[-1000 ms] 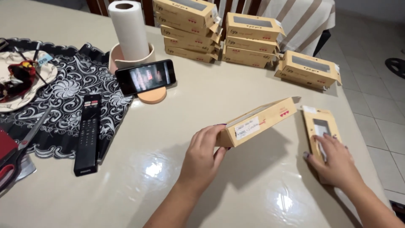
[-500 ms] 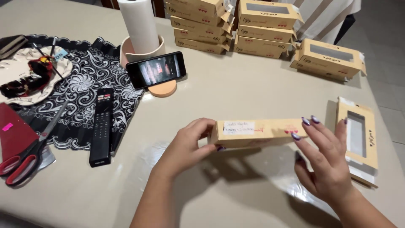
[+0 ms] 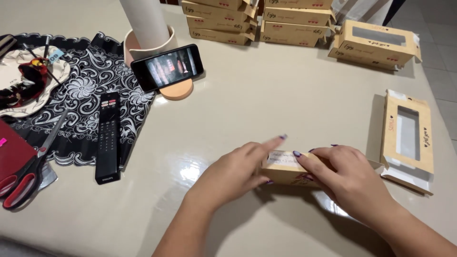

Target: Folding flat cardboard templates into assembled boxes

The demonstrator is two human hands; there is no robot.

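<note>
- your left hand point(image 3: 233, 173) and your right hand point(image 3: 350, 178) are both on a small tan cardboard box point(image 3: 285, 167) that rests low on the pale surface point(image 3: 266, 104), near its front edge.
- the left hand's fingers curl round the box's left end, with the index finger stretched along its top edge.
- the right hand covers the box's right half, fingers closed over the top, so both hands are holding the box between them.
- a white label shows on the box's face between the two hands; the rest of the box is hidden under your fingers.
- just to the right, apart from the right hand, lies a flat unfolded box with a clear window point(image 3: 408, 135).
- at the far edge stands a stack of finished boxes point(image 3: 257, 21), with one more windowed box point(image 3: 376, 45) to their right.
- a phone point(image 3: 167, 66) leans on a round peach stand point(image 3: 176, 90), its screen lit, in front of a paper roll point(image 3: 145, 21) in a holder.
- on the left a black patterned cloth point(image 3: 81, 90) carries a black remote point(image 3: 108, 138) and a plate point(image 3: 28, 88).
- red-handled scissors point(image 3: 24, 176) lie at the left edge beside a dark red item, well apart from both hands.
</note>
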